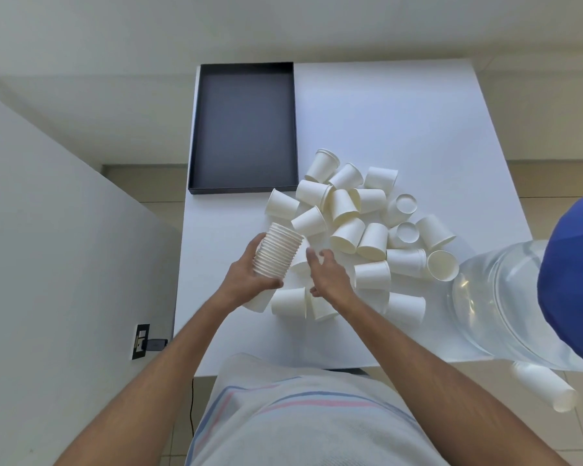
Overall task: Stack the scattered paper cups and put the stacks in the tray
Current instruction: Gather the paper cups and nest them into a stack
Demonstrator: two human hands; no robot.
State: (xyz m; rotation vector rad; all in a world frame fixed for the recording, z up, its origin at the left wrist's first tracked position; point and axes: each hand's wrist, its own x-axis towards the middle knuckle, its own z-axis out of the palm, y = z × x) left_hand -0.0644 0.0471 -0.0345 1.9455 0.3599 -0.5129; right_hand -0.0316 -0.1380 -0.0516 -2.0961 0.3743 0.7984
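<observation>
A white table (384,105) filled mid-frame, a black tray (243,129) at its upper left. The left hand (249,280) curled its fingers round a stack of cups (278,252) at centre. The right hand (327,274) hung beside it, fingers loosely spread, above scattered cups (367,216) lying centre-right.

A white desk (401,105) stands on a pale tiled floor (552,176). At its right edge lies a clear plastic water bottle (495,297) with a blue cap (572,264). A dark wall socket (140,341) with a plug sits low on the left wall.
</observation>
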